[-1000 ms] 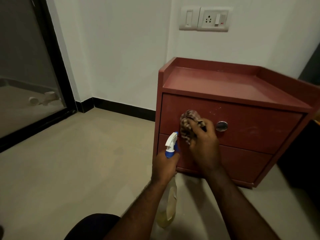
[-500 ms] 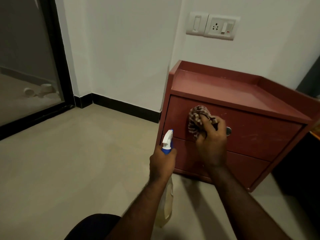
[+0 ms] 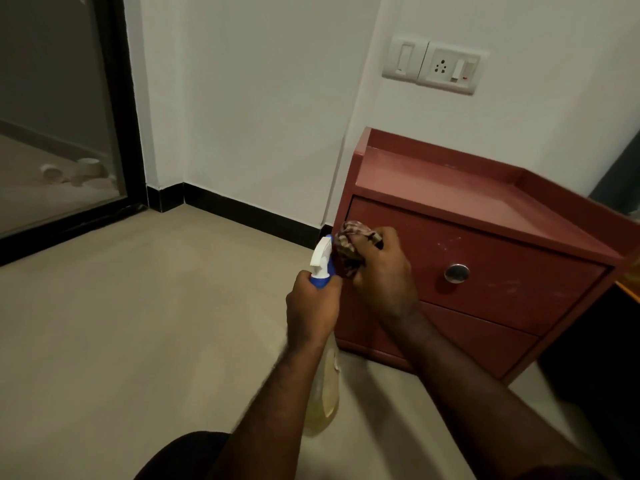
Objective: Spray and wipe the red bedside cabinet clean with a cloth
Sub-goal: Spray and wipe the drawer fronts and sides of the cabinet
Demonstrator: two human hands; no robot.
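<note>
Cloth at drawer's left end, bottle alongside.
Grips the bunched checked cloth in the right hand, fingers curled round it, and presses it to the left end of the upper drawer on the red cabinet, left of the round metal knob. Holds the spray bottle by its neck in the left hand, fingers wrapped round it, white-and-blue nozzle just beside the cloth, pale yellowish body hanging under the wrist. Shows faint pale specks on the drawer front right of the knob. Sets the cabinet on the beige floor against a white wall, below a switch and socket; black-framed glass door at far left.
</note>
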